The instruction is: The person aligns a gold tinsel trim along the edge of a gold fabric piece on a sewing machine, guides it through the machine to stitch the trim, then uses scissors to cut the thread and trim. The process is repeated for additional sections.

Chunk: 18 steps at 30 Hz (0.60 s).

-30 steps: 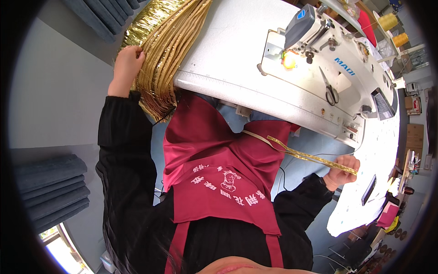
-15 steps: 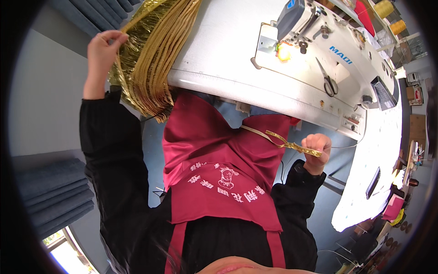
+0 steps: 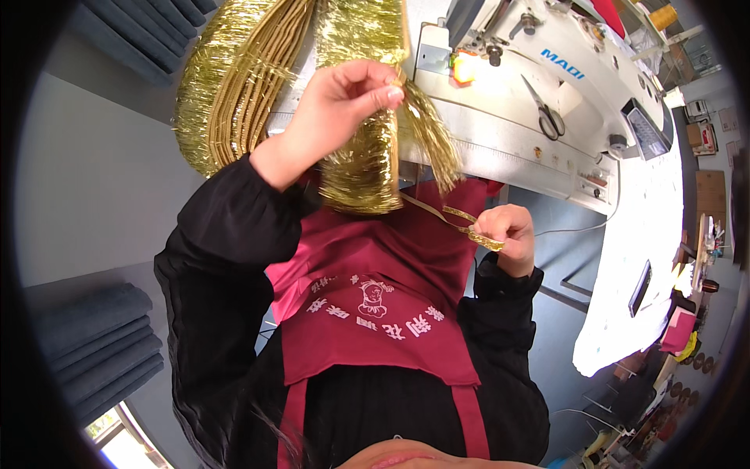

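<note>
Pinched in the fingertips of my left hand (image 3: pixel 332 113) is the edge of a gold tinsel fringe (image 3: pixel 355 176), raised over the table's front edge. Its shiny strands hang down on both sides of the fingers. To the left lies a thick folded stack of gold fringe (image 3: pixel 250 86), its bound edges layered together. My right hand (image 3: pixel 506 233), lower and to the right above the apron, is closed on a narrow gold ribbon (image 3: pixel 486 241). A pale strip runs from that ribbon toward the fringe; whether they join I cannot tell.
A white sewing machine (image 3: pixel 574 86) with a lit needle area stands at the back right. Black-handled scissors (image 3: pixel 547 117) lie on the white sewing table (image 3: pixel 500 148). A red apron (image 3: pixel 375 313) covers my lap. More white surface (image 3: pixel 625 305) extends at the right.
My left hand has moved right from the stack's far left, bringing a length of fringe across the table edge. My right hand has shifted slightly left and up, still gripping the ribbon.
</note>
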Motion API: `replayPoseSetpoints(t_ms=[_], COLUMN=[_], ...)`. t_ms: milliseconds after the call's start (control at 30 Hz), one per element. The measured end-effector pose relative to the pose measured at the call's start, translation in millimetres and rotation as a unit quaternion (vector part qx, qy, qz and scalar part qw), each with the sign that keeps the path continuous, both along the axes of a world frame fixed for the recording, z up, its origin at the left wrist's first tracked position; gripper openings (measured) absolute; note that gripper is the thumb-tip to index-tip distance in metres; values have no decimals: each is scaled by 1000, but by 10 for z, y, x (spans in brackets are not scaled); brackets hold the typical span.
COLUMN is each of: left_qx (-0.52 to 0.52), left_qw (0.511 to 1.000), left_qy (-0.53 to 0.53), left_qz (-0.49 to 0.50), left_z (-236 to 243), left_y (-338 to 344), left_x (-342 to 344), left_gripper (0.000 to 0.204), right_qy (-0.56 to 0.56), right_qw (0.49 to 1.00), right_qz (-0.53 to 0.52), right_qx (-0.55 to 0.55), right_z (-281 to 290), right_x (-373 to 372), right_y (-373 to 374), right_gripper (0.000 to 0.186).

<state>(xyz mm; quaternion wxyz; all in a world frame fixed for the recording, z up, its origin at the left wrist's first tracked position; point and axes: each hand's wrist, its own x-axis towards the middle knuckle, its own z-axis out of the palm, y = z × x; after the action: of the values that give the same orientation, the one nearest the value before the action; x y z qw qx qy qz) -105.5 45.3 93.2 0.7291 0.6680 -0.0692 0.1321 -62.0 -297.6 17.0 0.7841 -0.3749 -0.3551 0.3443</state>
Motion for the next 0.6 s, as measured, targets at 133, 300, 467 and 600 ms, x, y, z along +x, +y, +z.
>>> replayPoseSetpoints(t_ms=[133,300,467,600], left_qx=[110,410,483,518], left_qw=[992,901,847,821], left_qy=[-28,-103,-117,-119], left_qz=[54,95,189,209], left_z=[-208,-354,-353,-412], left_y=[67,99,322,473], left_x=[116,-151,-385,-512], left_gripper=[7,12,12,14], right_qy=[-11,-47,-62,108], right_qw=[999,997,925,875], right_qz=[30,-63,-326,-400], right_qx=[-26,-23,186,250], right_z=[-3,-95,440,980], right_x=[-77,-90,346,141], right_y=[-26,-413,-1607,-2386], right_gripper=[6,27,20,24])
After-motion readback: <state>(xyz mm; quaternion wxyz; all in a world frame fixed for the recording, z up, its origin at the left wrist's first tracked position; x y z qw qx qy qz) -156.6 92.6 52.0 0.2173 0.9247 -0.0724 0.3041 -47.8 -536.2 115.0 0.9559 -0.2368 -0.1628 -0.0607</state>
